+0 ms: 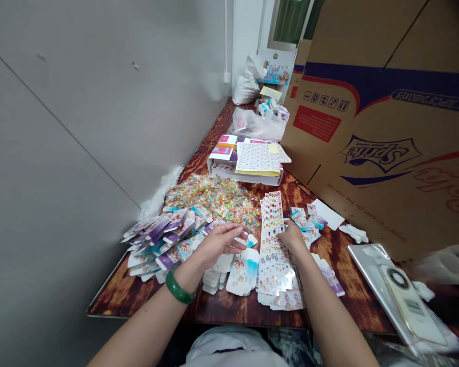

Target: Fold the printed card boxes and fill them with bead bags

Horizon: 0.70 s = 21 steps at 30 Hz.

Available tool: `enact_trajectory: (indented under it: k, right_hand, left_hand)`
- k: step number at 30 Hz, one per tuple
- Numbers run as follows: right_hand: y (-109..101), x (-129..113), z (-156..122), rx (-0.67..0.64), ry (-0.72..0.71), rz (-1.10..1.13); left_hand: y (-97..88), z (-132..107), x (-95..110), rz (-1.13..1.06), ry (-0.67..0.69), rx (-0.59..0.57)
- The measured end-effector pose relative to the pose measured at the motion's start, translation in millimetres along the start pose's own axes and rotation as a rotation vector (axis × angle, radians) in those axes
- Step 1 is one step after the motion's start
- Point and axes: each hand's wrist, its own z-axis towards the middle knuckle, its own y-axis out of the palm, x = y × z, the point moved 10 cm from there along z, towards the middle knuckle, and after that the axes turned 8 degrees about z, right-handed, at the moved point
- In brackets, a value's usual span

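Observation:
My left hand (218,242), with a green bangle (179,289) on the wrist, hovers with fingers stretched out over small flat card boxes (241,270) on the wooden table (229,308). My right hand (292,238) rests on a long row of nail sticker sheets (273,239), its fingers curled on the sheets. A heap of purple and blue flat card boxes (160,237) lies left of my left hand. Behind it spreads a pile of small colourful packets (214,196).
A large Sprite cardboard carton (382,122) leans over the table's right side. An open white box with printed sheets (248,160) sits further back, then plastic bags (258,125). A phone in a clear sleeve (405,298) lies at the right. The grey wall (80,127) bounds the left.

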Motion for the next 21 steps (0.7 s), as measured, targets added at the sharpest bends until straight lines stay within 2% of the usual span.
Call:
enact_trajectory:
  k: [5,7,10,13,16,19,21]
  right_hand:
    - [-23.8,-10.7,-10.8,0.023,-0.068,0.161]
    - [-32.8,-25.4,-21.4,-0.036,-0.139,0.338]
    - [-46.8,-61.8,-47.7,-0.181,-0.308,0.568]
    - [-62.2,-93.3,-75.2,-0.223,-0.425,0.608]
    - [-72.2,-114.6,-94.4,-0.179,-0.505,0.519]
    - [-84.9,-130.7,-108.0,-0.054,-0.607,0.389]
    - [-90.7,-137.6,-113.9,-0.027,-0.648,0.431]
  left_hand:
    - [11.2,5.4,-1.3,0.047,0.004,-0.046]
    - [16.9,7.3,0.2,0.067,0.013,-0.041]
    - [26.8,8.9,7.6,0.095,0.061,0.021]
    - [40.9,5.9,28.5,0.097,0.23,0.078]
    - [54.7,-4.1,54.7,0.141,0.434,0.083]
    - [54.4,-18.6,80.2,0.296,0.583,0.152]
    - [49.7,-28.6,95.8,0.465,0.658,0.228]
